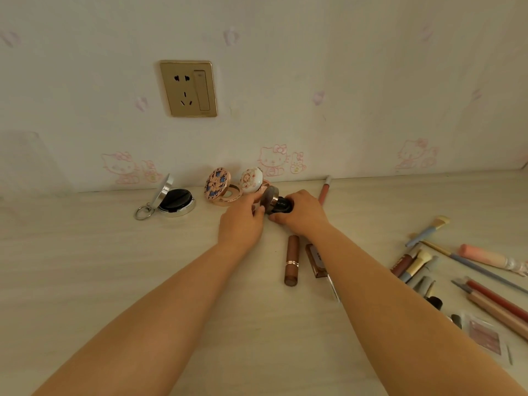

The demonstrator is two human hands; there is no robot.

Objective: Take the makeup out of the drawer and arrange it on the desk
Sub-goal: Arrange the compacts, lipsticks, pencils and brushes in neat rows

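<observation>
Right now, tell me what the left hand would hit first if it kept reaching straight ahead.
Probably the white floral compact standing open just beyond the left hand, near the wall; depth is uncertain.

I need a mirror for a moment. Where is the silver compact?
The silver compact lies open on the desk by the wall, left of both hands, below the wall socket and beside the patterned compact.
</observation>
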